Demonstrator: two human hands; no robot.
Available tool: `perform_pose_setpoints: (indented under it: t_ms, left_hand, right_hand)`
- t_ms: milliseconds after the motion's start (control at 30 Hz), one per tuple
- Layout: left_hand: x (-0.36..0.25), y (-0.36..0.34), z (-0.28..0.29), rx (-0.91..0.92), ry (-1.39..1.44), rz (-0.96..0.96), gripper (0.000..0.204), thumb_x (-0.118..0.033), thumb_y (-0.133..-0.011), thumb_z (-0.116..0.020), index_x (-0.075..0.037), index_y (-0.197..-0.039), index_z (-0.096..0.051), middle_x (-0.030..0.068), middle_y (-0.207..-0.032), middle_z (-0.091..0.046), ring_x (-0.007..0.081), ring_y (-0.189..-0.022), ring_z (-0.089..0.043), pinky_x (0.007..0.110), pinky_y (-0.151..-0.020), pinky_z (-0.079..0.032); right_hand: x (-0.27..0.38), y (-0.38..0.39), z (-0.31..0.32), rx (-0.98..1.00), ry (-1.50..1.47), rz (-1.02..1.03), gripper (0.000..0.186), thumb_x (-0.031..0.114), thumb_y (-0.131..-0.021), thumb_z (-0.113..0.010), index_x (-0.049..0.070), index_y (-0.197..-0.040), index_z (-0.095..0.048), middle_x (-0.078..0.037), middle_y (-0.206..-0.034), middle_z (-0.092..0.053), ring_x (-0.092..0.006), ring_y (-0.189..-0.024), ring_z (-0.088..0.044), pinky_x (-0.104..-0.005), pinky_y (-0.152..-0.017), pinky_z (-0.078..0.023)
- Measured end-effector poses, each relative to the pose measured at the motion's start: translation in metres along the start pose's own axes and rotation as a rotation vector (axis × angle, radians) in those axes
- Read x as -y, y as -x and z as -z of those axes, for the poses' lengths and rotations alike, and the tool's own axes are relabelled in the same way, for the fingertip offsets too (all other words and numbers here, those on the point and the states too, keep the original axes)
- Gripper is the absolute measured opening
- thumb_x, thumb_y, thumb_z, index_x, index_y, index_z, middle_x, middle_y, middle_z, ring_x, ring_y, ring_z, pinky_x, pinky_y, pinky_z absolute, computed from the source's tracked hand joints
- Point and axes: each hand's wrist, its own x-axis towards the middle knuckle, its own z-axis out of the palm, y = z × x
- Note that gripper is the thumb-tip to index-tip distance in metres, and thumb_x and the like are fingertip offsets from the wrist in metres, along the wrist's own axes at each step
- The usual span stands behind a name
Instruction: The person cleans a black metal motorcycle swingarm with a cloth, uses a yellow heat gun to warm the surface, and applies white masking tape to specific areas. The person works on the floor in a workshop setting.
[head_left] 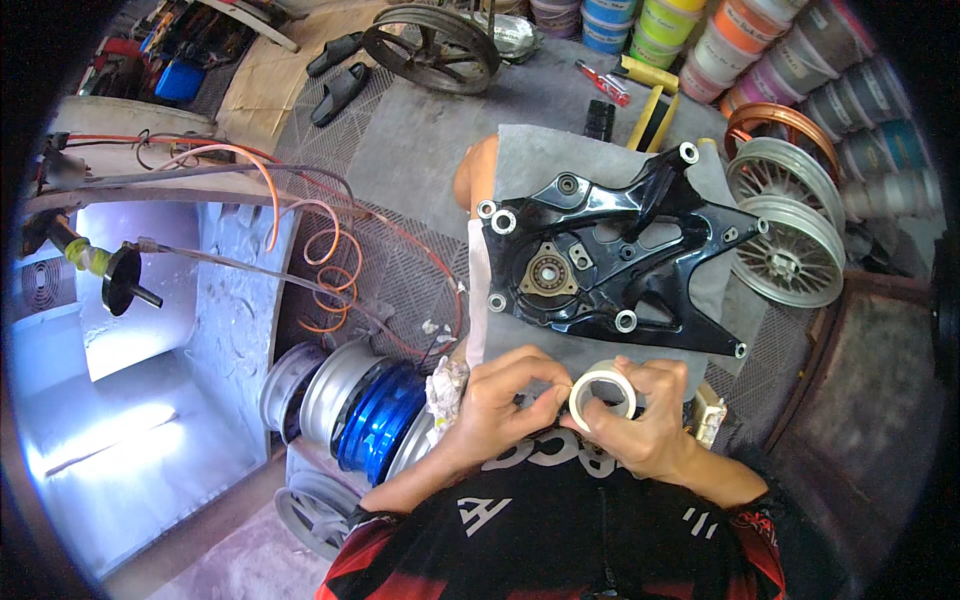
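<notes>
Just in front of my chest, my right hand (650, 405) wraps around a roll of pale masking tape (600, 372), the thumb inside its ring. My left hand (515, 395) pinches with thumb and finger at the roll's left edge; whether a tape end is between them is too small to tell. Beyond both hands lies a glossy black metal motorcycle part (660, 300), shaped like a swingarm casing. It rests on a grey cloth (540, 150). Pale rings show around several of its holes, and a brownish triangular plate (549, 273) sits within it. Neither hand touches the casing.
Silver wheels (790, 250) lean at the right, below stacked paint buckets (745, 30). Left of me stand several rims, one blue (378, 420). A coiled orange hose (335, 270) hangs beside a lit booth (150, 400). A dark wheel (432, 48) and slippers (340, 92) lie farther off.
</notes>
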Motion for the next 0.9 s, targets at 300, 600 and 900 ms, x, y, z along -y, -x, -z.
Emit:
perform_pose_setpoints:
  t_ms: [300, 600, 900]
  left_hand:
    - [0.018, 0.004, 0.033, 0.251, 0.386, 0.209, 0.016, -0.003, -0.081, -0.074, 0.0, -0.094, -0.066, 0.0065, -0.093, -0.064, 0.0166, -0.085, -0.061, 0.029, -0.074, -0.047]
    - [0.023, 0.017, 0.047, 0.241, 0.163, 0.25, 0.011, -0.007, -0.086, -0.07, -0.002, -0.095, -0.067, 0.0022, -0.088, -0.063, 0.0109, -0.082, -0.059, 0.025, -0.073, -0.045]
    - [0.057, 0.019, 0.051, -0.444, 0.723, 0.492, 0.022, -0.005, -0.09, -0.064, -0.004, -0.11, -0.056, 0.0048, -0.095, -0.064, 0.0128, -0.085, -0.063, 0.026, -0.072, -0.052]
  right_hand:
    - [0.003, -0.006, -0.01, -0.016, -0.238, 0.015, 0.031, 0.024, -0.065, -0.085, 0.01, -0.084, -0.065, -0.015, -0.103, -0.059, -0.0249, -0.087, -0.054, -0.0366, -0.068, -0.037]
    - [0.003, -0.007, -0.027, 0.119, -0.271, -0.026, 0.028, 0.026, -0.067, -0.084, 0.009, -0.074, -0.063, -0.021, -0.106, -0.058, -0.0298, -0.085, -0.053, -0.0391, -0.07, -0.039]
    - [-0.008, -0.002, -0.04, 0.018, -0.34, 0.18, 0.02, 0.015, -0.069, -0.074, 0.007, -0.082, -0.061, -0.018, -0.121, -0.057, -0.0346, -0.105, -0.056, -0.0397, -0.082, -0.052]
